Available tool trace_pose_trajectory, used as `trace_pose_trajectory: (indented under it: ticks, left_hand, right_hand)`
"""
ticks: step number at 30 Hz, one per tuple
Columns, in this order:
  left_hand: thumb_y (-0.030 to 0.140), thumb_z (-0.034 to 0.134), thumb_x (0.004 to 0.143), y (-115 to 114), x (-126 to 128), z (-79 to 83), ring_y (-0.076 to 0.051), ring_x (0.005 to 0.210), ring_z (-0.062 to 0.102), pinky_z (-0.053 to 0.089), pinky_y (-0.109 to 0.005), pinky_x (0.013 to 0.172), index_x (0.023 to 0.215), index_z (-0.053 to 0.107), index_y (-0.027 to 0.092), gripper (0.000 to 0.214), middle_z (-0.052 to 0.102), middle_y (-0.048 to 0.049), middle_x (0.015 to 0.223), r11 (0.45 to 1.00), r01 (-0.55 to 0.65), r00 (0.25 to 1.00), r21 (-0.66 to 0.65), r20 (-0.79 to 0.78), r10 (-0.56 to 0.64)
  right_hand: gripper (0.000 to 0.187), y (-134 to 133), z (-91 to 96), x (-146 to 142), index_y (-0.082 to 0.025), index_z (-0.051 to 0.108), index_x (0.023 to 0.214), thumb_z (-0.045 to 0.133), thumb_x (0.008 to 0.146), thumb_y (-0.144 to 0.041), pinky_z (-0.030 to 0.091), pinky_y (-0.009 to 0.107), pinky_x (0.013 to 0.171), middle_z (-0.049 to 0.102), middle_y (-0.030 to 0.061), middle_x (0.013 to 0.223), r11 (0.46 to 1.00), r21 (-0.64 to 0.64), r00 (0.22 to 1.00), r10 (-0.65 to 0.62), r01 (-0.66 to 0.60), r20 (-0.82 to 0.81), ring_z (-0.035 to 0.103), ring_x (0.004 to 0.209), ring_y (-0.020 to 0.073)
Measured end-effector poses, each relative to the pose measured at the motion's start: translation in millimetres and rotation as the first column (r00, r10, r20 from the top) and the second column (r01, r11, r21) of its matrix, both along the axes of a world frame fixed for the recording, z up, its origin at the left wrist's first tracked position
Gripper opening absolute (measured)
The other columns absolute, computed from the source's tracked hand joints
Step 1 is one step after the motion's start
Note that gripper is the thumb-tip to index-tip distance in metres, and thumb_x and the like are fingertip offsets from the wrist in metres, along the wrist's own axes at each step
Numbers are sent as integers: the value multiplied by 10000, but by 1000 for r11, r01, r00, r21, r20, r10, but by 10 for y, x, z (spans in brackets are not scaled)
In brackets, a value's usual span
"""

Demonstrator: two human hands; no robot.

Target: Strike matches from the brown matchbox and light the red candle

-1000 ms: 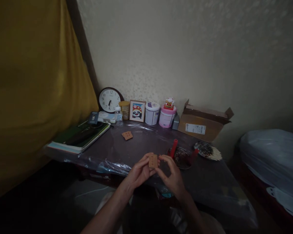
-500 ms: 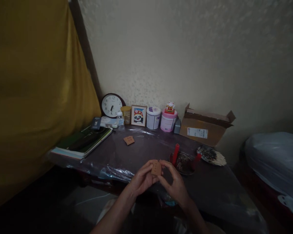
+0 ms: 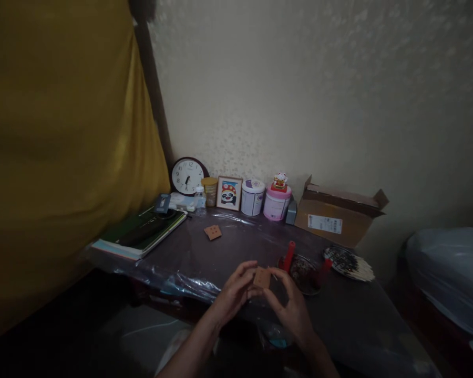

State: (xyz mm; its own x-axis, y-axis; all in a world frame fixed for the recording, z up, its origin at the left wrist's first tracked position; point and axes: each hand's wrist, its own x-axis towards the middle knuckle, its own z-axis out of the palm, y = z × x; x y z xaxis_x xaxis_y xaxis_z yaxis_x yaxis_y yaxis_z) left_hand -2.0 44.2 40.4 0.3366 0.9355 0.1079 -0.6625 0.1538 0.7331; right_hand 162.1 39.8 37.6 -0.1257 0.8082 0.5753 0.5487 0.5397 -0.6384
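Over the front edge of the table, my left hand [image 3: 236, 291] and my right hand [image 3: 289, 304] grip a small brown square piece [image 3: 262, 277] between them. Dark dots show on its face. My left fingers are closed at its left side, while the right thumb and fingertips pinch its right edge. Similar brown dotted squares [image 3: 213, 232] lie overlapping on the table, farther off and to the left. Close beyond my right hand is a dark round dish [image 3: 302, 273] with a red stick [image 3: 289, 256], perhaps a candle, standing at it, and another red piece [image 3: 325, 266] on its right.
Along the wall stand a clock [image 3: 188, 176], a panda picture frame [image 3: 229, 193], a white tub [image 3: 253, 198], a pink-lidded tub [image 3: 277, 203] and a cardboard box [image 3: 335, 215]. Books [image 3: 142, 233] lie left; a plate of thin sticks [image 3: 349, 263] lies right. Plastic covers the table [image 3: 244, 247].
The view has shifted, so everything sits a little lower and more to the right. The held square has tilted slightly, and both hands still grip it.
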Motion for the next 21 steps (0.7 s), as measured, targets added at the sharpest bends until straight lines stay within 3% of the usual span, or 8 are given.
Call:
trace_pose_trajectory:
  ticks: [3, 8, 15, 21]
  left_hand:
    - [275, 669, 745, -9, -17, -12, -236, 1035, 575, 403, -324, 853, 1087, 629, 228, 348, 638, -83, 1143, 997, -55, 997, 45, -57, 58]
    - [246, 682, 733, -29, -48, -19, -221, 981, 584, 389, -310, 854, 1115, 632, 226, 386, 679, -63, 1066, 988, -31, 973, 150, -223, 65]
    - [222, 728, 677, 3, -71, -36, -225, 1009, 559, 380, -310, 884, 1055, 665, 226, 383, 660, -53, 1079, 979, -49, 964, 200, -248, 99]
    - [223, 708, 699, 26, -75, -102, -201, 878, 589, 406, -295, 788, 1036, 664, 215, 340, 688, -43, 942, 986, -87, 966, 143, -230, 119]
  right_hand:
    - [309, 17, -17, 24, -222, 557, 1089, 585, 801, -329, 506, 378, 877, 654, 68, 1078, 1000, -9, 1000, -25, 25, 14, 624, 1007, 234]
    - [321, 17, -13, 34, -215, 567, 1085, 589, 801, -363, 508, 385, 872, 660, 73, 1075, 998, -47, 999, -34, 36, 35, 628, 1002, 240]
    - [322, 2, -12, 47, -219, 567, 1087, 610, 795, -347, 509, 393, 878, 665, 72, 1074, 995, -102, 1000, -2, 3, 9, 629, 1002, 237]
    - [319, 25, -14, 101, -238, 572, 1100, 616, 801, -339, 502, 394, 913, 655, 73, 1122, 977, -179, 971, 74, -116, -228, 629, 1040, 230]
